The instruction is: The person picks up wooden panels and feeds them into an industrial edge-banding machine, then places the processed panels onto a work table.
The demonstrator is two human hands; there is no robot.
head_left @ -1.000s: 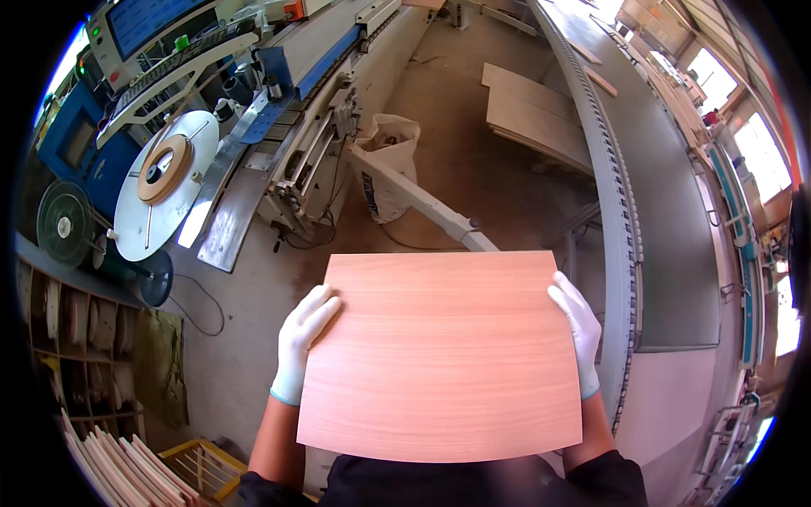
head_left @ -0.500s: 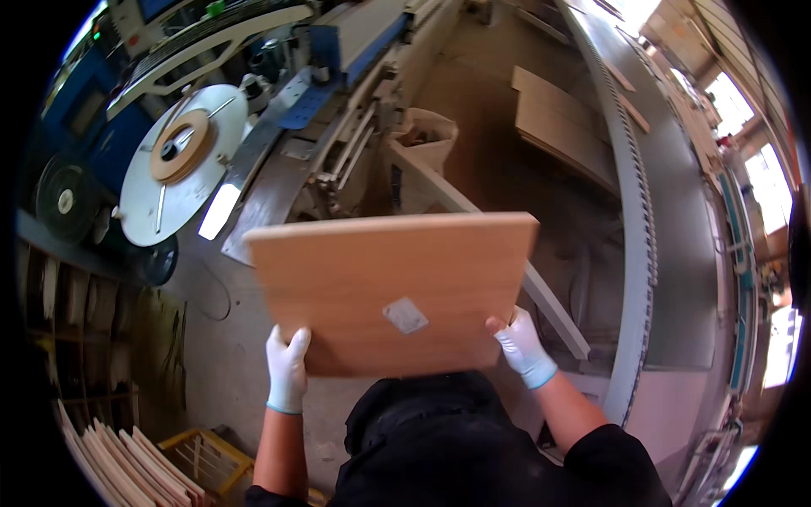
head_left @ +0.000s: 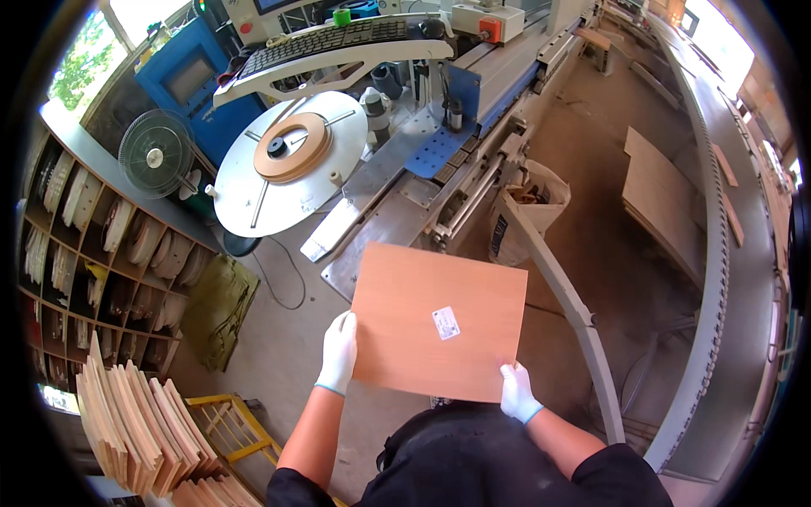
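I hold a square reddish-brown wood panel (head_left: 431,317) flat in front of my body, a small white sticker near its middle. My left hand (head_left: 338,353), in a white glove, grips the panel's left edge. My right hand (head_left: 515,393), also gloved, grips its near right corner. The panel's far edge lies close to the metal infeed table (head_left: 384,215) of a long edge-banding machine (head_left: 490,93).
A white round disc with a coil of brown edge tape (head_left: 291,160) sits left of the machine. A bag of scraps (head_left: 528,211) and a grey slanted bar (head_left: 557,296) stand to the right. Stacked panels (head_left: 144,422) and shelves of tape rolls (head_left: 93,253) are on the left.
The panel has been turned over and lowered, its stickered side now up. I have stepped closer to the machine, and both hands shifted along the panel's edges.
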